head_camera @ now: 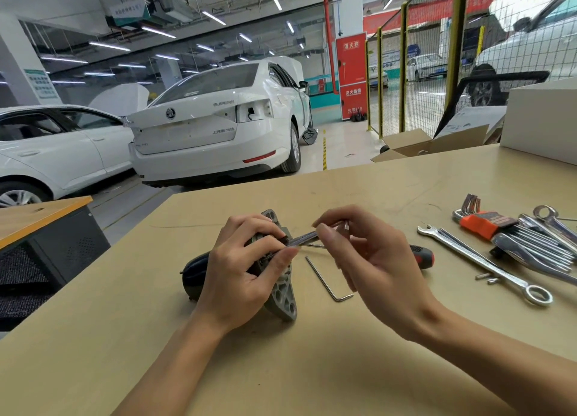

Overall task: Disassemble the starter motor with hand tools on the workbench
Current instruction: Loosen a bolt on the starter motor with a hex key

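The starter motor point(282, 294) lies on the tan workbench point(218, 369), its grey flanged housing toward me and its dark round body point(195, 272) to the left. My left hand point(246, 269) grips the housing from above. A thin metal wrench point(304, 238) is pinched in the fingertips of my right hand point(365, 256), its tip at the top of the housing by my left fingers. Just right of the motor, a loose hex key point(327, 283) rests on the bench. My hands hide the fastener.
A red-and-black screwdriver handle point(423, 256) lies behind my right hand. Further right are a combination wrench point(487, 264), an orange-holdered hex key set point(487, 225), several more wrenches point(543, 247) and small loose screws point(488, 277). A white box point(543, 119) stands back right.
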